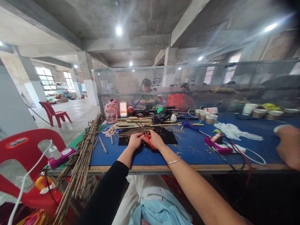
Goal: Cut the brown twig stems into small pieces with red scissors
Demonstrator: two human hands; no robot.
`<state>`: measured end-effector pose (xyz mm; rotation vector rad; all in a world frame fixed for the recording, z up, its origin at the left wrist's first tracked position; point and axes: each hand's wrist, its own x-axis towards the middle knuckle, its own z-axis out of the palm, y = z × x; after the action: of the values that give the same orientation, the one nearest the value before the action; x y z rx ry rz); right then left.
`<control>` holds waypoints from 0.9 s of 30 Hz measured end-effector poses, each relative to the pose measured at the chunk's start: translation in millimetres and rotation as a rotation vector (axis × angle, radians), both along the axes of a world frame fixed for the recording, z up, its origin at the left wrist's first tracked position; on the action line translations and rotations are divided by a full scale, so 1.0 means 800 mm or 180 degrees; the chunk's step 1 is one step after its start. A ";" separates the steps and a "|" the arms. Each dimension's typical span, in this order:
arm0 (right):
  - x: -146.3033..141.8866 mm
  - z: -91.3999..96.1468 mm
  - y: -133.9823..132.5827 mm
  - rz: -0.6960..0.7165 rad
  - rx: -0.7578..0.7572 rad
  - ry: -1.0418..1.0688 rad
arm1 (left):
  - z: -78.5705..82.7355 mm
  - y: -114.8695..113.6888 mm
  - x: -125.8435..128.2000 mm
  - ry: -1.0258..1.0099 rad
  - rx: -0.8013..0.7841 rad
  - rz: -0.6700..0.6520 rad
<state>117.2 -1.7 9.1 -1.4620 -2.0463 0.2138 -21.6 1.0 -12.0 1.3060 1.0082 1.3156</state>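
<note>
A pair of red-handled scissors is in my right hand, its blades pointing away from me and to the left. Close beside it, my left hand is closed in a pinch, its fingertips near the scissors. Whatever lies between the left fingers is too small to make out. Both hands are over a black cloth on the blue tabletop. Thin brown twigs lie across the cloth just beyond my hands, with small cut bits scattered around.
A long bundle of dry stalks hangs over the table's left edge. Bamboo sticks lie behind the cloth. To the right are a blue glue gun, a purple power strip and cups. Another person's arm reaches in at far right.
</note>
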 end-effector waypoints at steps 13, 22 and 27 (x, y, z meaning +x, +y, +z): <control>0.003 -0.001 0.002 -0.0240 -0.0159 -0.0207 | -0.004 0.004 -0.002 -0.0083 -0.0093 -0.0097; 0.005 -0.002 0.006 -0.0174 -0.0257 -0.0212 | -0.004 0.005 -0.005 -0.0139 -0.0049 -0.0140; 0.005 -0.001 0.004 -0.0227 -0.0213 -0.0299 | -0.009 0.009 -0.007 -0.0076 -0.0121 0.0003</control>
<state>121.0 1.5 7.9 -1.6108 -2.0745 0.1896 -27.5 8.3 -18.8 1.2586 1.0128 1.3040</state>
